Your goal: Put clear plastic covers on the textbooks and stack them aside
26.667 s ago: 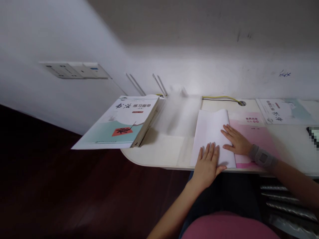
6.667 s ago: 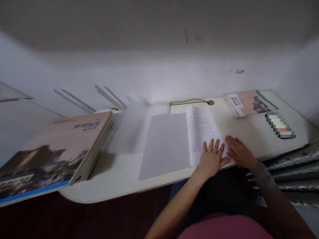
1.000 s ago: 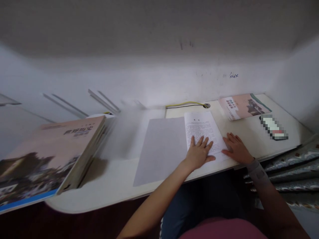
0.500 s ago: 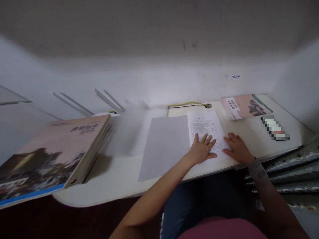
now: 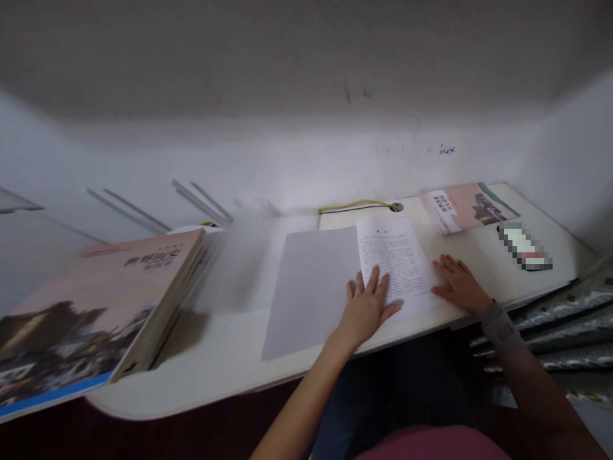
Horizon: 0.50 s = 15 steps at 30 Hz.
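Left hand spread flat on a white printed paper sheet, right hand spread flat on the cream tabletop just beside that sheet's edge

The text on the printed sheet is too small to be read; right of the sheet, an object is obscured by pixelation.

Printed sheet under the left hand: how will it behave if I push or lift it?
The printed sheet is probably floppy: it lies thin and flat, so a lifted edge would likely droop. It looks light, and the left hand pressing on it seems to pin it; pushed without that, it may slide on the smooth desk top.
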{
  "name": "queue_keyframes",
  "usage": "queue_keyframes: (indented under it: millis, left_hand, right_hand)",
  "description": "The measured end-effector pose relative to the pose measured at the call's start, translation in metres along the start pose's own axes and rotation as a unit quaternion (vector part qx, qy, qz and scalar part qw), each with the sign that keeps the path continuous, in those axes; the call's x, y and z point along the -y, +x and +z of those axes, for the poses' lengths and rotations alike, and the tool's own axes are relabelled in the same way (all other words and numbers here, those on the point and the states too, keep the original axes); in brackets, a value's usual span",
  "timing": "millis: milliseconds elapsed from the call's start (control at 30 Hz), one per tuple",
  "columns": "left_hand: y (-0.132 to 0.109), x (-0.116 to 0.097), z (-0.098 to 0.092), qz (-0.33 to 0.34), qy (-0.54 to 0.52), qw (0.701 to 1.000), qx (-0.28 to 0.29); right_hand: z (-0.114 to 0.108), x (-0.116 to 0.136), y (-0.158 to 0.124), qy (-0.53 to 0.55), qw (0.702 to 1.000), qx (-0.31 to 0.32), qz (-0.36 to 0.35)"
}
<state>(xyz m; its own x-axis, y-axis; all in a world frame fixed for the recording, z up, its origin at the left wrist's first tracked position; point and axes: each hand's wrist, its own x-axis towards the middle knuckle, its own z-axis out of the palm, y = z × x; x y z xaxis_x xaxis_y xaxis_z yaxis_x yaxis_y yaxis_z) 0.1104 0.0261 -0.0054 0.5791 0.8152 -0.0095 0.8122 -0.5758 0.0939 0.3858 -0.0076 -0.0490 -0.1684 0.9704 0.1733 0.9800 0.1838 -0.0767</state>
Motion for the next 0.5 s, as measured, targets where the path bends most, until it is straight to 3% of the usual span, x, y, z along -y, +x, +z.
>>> queue_keyframes:
  millis: [300, 500]
  left_hand:
    - [0.007, -0.006, 0.008, 0.028, -0.039, 0.999, -0.002]
    - [0.006, -0.015, 0.01, 0.003, -0.001, 1.0, 0.0]
  right_hand:
    - [-0.003, 0.003, 0.0, -0.02, 1.0, 0.018, -0.006]
    - [-0.004, 0.003, 0.0, -0.03, 0.999, 0.027, -0.006]
